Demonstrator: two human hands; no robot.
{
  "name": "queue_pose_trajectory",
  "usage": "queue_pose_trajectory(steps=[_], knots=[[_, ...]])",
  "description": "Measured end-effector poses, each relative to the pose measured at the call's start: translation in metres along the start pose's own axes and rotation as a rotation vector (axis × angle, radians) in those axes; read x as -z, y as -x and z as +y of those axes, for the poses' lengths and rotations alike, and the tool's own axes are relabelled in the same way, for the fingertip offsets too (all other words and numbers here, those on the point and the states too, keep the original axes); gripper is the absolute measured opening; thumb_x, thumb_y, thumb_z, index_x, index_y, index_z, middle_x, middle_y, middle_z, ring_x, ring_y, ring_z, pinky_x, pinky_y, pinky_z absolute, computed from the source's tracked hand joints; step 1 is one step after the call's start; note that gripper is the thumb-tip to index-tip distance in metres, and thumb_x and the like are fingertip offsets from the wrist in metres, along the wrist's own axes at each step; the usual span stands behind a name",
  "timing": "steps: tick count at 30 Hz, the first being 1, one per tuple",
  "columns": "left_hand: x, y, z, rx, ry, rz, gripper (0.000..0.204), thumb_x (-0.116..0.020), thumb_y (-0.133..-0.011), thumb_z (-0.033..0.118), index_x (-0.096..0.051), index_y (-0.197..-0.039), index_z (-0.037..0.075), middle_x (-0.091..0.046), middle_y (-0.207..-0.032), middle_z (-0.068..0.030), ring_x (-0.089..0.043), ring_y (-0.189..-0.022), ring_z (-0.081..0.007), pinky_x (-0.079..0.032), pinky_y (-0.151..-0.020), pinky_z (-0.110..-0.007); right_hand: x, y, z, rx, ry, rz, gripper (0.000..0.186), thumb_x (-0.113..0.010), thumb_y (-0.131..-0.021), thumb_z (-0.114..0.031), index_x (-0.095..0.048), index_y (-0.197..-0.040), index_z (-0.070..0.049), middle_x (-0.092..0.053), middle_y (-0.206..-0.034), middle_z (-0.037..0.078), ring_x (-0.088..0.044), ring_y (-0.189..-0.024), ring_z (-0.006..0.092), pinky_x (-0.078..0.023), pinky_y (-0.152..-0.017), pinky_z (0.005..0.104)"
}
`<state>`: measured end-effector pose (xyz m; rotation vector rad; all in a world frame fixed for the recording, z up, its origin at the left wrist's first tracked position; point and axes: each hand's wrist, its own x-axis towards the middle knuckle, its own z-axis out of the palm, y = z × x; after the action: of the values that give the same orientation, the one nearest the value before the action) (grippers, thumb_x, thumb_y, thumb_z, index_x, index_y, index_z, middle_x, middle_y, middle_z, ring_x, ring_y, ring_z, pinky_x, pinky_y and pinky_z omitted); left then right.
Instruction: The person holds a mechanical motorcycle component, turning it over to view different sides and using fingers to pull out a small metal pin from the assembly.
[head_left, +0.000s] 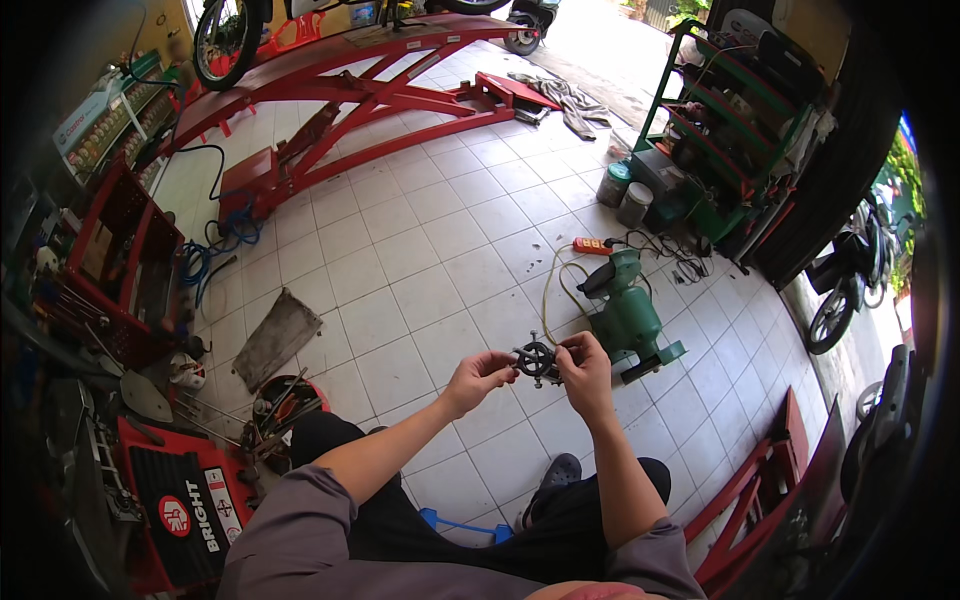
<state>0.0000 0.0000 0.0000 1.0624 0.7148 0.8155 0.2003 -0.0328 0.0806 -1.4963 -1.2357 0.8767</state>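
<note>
A dark, round metal part (538, 358) with protruding studs is held up between the two hands, above the tiled floor (385, 340) and forward of the knees. The left hand (480, 383) has its thumb and fingers pinched closed on the part's nine o'clock edge; the right hand (586, 372) closes its fingers on the three o'clock edge, its thumb hidden or hard to tell apart. Gripping opposite rims probably steadies the part and leaves its centre in plain sight.

Taking the part as the clock's centre, a green grinder (630, 312) stands on the floor at two o'clock, and an orange power strip (592, 245) lies at one, perhaps to bring power near the grinder. Toward nine o'clock, a tool tray (322, 394) sits beside the left knee, likely for easy reach, with a grey mat (276, 340) just beyond it. A red lift (372, 92) bears a motorcycle at eleven.
</note>
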Motion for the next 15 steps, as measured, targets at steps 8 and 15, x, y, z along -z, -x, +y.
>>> queue_pose_trajectory(steps=[8,15], knots=[[0.008,-0.003,0.016,-0.14,-0.028,0.194,0.02,-0.061,-0.089,0.005,-0.063,-0.106,-0.004,-0.069,-0.094,-0.0103,-0.065,-0.087,-0.014,-0.052,-0.082,-0.027,-0.005,0.002,0.012,-0.035,0.028,-0.05,0.013,-0.06,-0.085,-0.01,-0.057,-0.088,0.002,-0.062,-0.067,0.006,-0.055,-0.06,0.009,-0.045,-0.057,0.026],[0.01,-0.003,0.026,-0.179,-0.13,0.226,0.018,-0.062,-0.089,0.004,-0.064,-0.104,-0.005,-0.069,-0.094,-0.0104,-0.065,-0.086,-0.0131,-0.052,-0.08,-0.025,-0.005,-0.003,0.024,-0.042,-0.203,-0.162,0.012,-0.061,-0.086,-0.009,-0.055,-0.09,0.001,-0.063,-0.073,0.006,-0.057,-0.063,0.0097,-0.046,-0.058,0.0245]])
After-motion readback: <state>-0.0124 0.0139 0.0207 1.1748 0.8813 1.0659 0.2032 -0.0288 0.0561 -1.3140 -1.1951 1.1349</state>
